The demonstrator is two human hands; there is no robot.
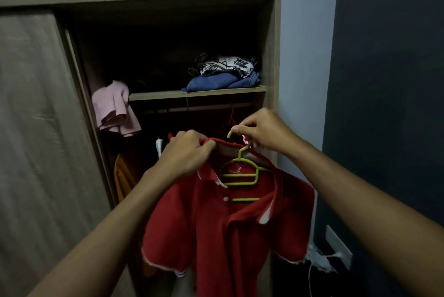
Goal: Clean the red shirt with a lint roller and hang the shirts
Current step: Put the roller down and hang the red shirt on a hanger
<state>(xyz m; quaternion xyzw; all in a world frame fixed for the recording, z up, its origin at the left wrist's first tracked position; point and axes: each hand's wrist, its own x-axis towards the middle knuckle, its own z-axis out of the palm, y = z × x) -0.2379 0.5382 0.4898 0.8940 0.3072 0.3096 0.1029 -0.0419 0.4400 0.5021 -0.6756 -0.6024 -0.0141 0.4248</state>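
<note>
A red polo shirt [228, 232] with white trim hangs on a green plastic hanger [242, 174] in front of the open wardrobe. My left hand [185, 152] pinches the shirt's collar at the back of the neck. My right hand [262, 131] grips the hanger's hook, just below the clothes rail [199, 109]. The shirt's placket is open, so the hanger's bars show inside the neck. The lint roller is not in view.
The wooden wardrobe [271, 56] has its sliding door [36, 128] pushed left. A shelf [197, 93] holds folded blue and patterned clothes [225, 73]. A pink garment [115, 109] hangs off the shelf's left end. An orange garment [123, 176] hangs below. A wall socket [338, 246] sits low right.
</note>
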